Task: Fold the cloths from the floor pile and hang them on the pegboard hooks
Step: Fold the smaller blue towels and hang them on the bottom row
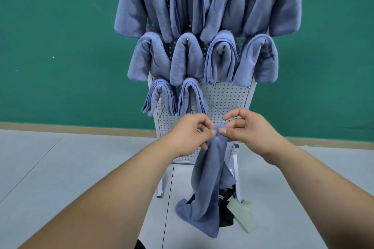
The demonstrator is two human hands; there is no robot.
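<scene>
Both grips pinch the top edge of the blue cloth (210, 178). My left grip (188, 133) and right grip (249, 131) nearly touch, and the cloth dangles unfolded below them toward the floor (81, 168). Bare pegboard hooks (217, 109) sit just above. With so little fabric pinched, I judge a corner could slip, or the fold could go crooked.

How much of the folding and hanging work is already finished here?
Done: folded cloths hang across the pegboard, the lowest row half filled. In hand: left hand and right hand pinch one unfolded cloth at its top. Left: folding it, then a bare hook beside that row.
</scene>
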